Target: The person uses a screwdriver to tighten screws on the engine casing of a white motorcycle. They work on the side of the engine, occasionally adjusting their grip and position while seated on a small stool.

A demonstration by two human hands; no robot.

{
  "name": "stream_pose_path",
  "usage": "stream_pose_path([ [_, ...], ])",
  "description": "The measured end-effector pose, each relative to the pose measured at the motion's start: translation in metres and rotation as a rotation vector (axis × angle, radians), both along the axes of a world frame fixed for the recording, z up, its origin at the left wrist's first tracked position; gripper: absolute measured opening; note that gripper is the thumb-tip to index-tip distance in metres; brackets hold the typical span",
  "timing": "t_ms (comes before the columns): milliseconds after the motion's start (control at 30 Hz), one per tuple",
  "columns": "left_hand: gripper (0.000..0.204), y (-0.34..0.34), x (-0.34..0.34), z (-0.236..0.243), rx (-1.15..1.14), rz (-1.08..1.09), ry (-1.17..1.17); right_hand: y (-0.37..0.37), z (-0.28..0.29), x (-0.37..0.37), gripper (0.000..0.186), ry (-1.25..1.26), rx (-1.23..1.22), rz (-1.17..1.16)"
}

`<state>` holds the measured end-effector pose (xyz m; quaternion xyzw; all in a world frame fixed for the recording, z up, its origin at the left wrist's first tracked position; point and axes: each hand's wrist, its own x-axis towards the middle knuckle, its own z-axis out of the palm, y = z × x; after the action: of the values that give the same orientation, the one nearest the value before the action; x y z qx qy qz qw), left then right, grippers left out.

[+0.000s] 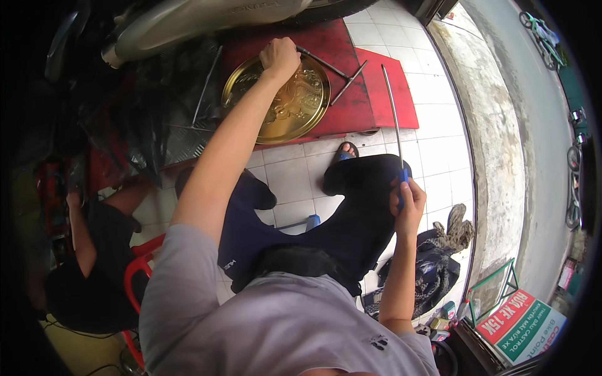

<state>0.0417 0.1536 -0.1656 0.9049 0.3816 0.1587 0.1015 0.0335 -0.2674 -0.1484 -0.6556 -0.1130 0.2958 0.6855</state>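
Note:
My right hand [410, 199] grips the blue handle of a long screwdriver [403, 177], whose thin metal shaft points up and away from me. My left hand [280, 57] is closed over the far rim of a round gold-coloured tray [276, 131] with a raised pattern. What its fingers hold, if anything, is hidden. Right beside that hand is the end of a T-handle wrench [323, 63], its crossbar lying across the red platform to the right of the tray. The tray rests on the red platform [355, 103] near its front edge.
A motorbike's silver exhaust [194, 28] hangs above the platform. A thin metal rod [207, 88] lies left of the tray. Another person [94, 250] sits at the left near a red plastic chair [133, 276]. Dark patterned cloth [426, 269] lies on the white tiles at right.

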Motion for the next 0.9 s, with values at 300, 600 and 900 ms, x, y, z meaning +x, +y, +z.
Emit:
stream_pose_path([
  [300, 0.016, 0.006, 0.018, -0.012, -0.004, 0.053, 0.081, -0.001, -0.001, 0.005, 0.023, 0.045, 0.031, -0.019],
  [600, 0.014, 0.007, 0.001, -0.021, 0.029, -0.216, -0.138, 0.001, -0.001, 0.005, 0.023, 0.050, 0.038, -0.009],
  [900, 0.017, -0.022, -0.030, -0.007, -0.086, -0.392, -0.547, 0.003, 0.002, 0.003, 0.022, 0.022, 0.008, -0.005],
])
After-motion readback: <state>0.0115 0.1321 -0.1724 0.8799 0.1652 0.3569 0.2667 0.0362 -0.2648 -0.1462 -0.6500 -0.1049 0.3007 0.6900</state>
